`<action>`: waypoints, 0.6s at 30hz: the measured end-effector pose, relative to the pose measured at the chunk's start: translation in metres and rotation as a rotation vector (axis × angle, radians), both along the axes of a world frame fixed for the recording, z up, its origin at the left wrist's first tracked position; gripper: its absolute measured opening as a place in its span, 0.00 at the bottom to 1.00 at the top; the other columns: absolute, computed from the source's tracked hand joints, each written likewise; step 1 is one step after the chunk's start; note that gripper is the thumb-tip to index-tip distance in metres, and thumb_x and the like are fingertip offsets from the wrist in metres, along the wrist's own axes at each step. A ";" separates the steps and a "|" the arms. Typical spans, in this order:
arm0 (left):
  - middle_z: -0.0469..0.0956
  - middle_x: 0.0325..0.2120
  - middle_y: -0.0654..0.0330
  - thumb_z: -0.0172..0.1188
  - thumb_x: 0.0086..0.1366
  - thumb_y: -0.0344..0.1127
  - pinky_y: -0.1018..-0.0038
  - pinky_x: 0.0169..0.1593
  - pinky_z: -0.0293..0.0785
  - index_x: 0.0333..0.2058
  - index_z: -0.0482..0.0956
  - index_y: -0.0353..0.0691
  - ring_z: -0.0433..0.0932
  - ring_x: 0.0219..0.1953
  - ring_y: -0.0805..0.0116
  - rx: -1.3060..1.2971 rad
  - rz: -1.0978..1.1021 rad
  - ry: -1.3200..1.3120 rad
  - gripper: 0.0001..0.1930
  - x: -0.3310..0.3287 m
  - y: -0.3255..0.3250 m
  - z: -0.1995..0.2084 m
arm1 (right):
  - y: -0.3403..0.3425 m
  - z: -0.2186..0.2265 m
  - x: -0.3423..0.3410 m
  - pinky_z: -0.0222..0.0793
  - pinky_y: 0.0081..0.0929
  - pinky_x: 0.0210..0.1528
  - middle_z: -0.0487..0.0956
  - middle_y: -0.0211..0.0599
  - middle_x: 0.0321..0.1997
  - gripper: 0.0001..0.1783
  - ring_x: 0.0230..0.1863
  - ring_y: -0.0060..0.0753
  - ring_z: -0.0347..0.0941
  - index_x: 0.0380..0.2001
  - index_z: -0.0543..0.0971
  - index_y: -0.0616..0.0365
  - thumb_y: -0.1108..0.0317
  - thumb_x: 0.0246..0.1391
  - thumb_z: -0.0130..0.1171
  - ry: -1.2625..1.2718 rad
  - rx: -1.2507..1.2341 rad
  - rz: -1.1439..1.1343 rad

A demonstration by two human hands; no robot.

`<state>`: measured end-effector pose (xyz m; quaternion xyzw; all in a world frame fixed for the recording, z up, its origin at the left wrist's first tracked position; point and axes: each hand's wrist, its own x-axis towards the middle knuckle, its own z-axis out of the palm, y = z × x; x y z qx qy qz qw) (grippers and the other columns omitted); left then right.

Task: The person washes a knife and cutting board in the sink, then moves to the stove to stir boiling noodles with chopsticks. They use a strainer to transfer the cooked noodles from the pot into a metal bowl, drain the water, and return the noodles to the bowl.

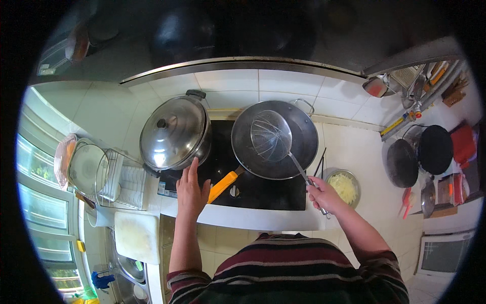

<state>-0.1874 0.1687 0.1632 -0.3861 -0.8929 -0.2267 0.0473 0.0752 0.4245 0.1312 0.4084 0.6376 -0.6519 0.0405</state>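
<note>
My right hand [324, 195] grips the handle of a wire skimmer [272, 136], whose round mesh head is over the dark wok [304, 159]. The wok sits on the right of the black cooktop [273, 195], its orange handle [221, 187] pointing toward me. Left of that handle, my left hand [191, 190] is held with fingers stretched out and nothing in them. Its fingertips are by the near edge of a lidded steel pot [174, 134]; whether they touch it I cannot tell. Beside my right hand stands a metal bowl [356, 200] of pale shreds [342, 187], with dark chopsticks [321, 161] near it.
A dish rack [129, 187] with plates and bowls stands at the left by the window. Nearer me are a white cutting board [136, 237] and a sink [124, 283]. Black pans [435, 149] and utensils hang at the right. A dark hood [243, 40] overhangs the stove.
</note>
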 end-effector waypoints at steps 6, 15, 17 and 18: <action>0.69 0.46 0.53 0.62 0.48 0.27 0.65 0.44 0.65 0.60 0.52 0.40 0.72 0.35 0.61 0.099 0.040 -0.171 0.40 0.013 -0.017 -0.010 | 0.022 0.005 -0.001 0.62 0.20 0.17 0.68 0.29 0.19 0.21 0.14 0.20 0.64 0.53 0.65 0.53 0.62 0.56 0.47 -0.016 0.170 -0.049; 0.69 0.48 0.50 0.61 0.48 0.24 0.70 0.38 0.72 0.61 0.50 0.41 0.74 0.35 0.62 0.187 -0.002 -0.205 0.41 0.018 -0.044 -0.031 | -0.010 -0.006 -0.001 0.62 0.20 0.17 0.68 0.29 0.18 0.22 0.14 0.20 0.64 0.54 0.63 0.53 0.63 0.56 0.48 -0.021 0.163 0.066; 0.69 0.48 0.49 0.61 0.48 0.25 0.71 0.38 0.73 0.61 0.51 0.42 0.74 0.36 0.62 0.195 0.022 -0.250 0.41 0.022 -0.046 -0.028 | -0.020 -0.006 0.000 0.61 0.19 0.16 0.68 0.29 0.19 0.22 0.14 0.19 0.63 0.55 0.63 0.54 0.63 0.57 0.47 0.051 -0.015 0.044; 0.69 0.48 0.49 0.61 0.49 0.25 0.71 0.38 0.73 0.61 0.51 0.42 0.74 0.37 0.62 0.200 0.035 -0.270 0.41 0.023 -0.046 -0.026 | -0.024 0.003 -0.002 0.59 0.18 0.15 0.68 0.28 0.19 0.22 0.13 0.18 0.61 0.55 0.62 0.54 0.62 0.58 0.47 0.077 -0.149 0.002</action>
